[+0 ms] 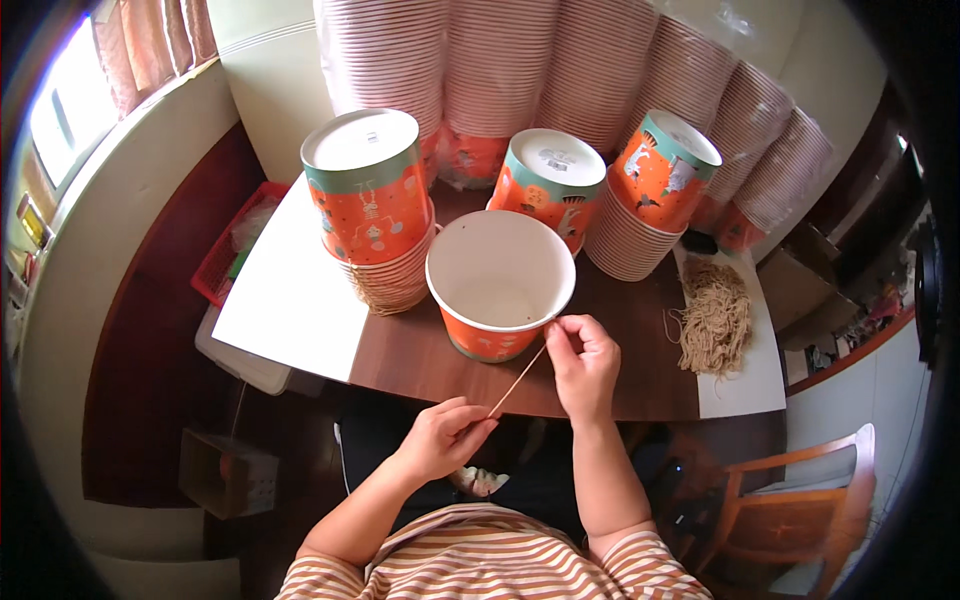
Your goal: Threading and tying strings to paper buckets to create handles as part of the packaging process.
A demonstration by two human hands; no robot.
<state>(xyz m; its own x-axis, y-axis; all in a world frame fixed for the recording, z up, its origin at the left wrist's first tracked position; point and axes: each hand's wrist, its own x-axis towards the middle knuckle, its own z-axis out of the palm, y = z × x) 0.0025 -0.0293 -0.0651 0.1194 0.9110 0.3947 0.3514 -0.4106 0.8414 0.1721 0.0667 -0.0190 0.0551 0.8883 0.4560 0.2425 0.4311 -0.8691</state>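
Note:
A paper bucket (490, 341) with orange and green printed sides stands upright on the table, its white inside facing up. Between my two hands runs a thin tan string (520, 381), pulled straight. My left hand (445, 440) pinches its lower end in front of the table edge. At the bucket's near right rim, my right hand (584, 362) is closed with thumb and fingertips on the string's upper end; whether the string passes through the bucket wall there is hidden by the fingers. A loose bundle of tan strings (718, 318) lies on the table's right side.
Upside-down stacks of like buckets stand at the left (368, 215), the middle (548, 188) and the right (660, 185). Tall plastic-wrapped bucket stacks (495, 70) line the back. A wooden chair (790, 505) is at lower right, a red basket (222, 262) at left.

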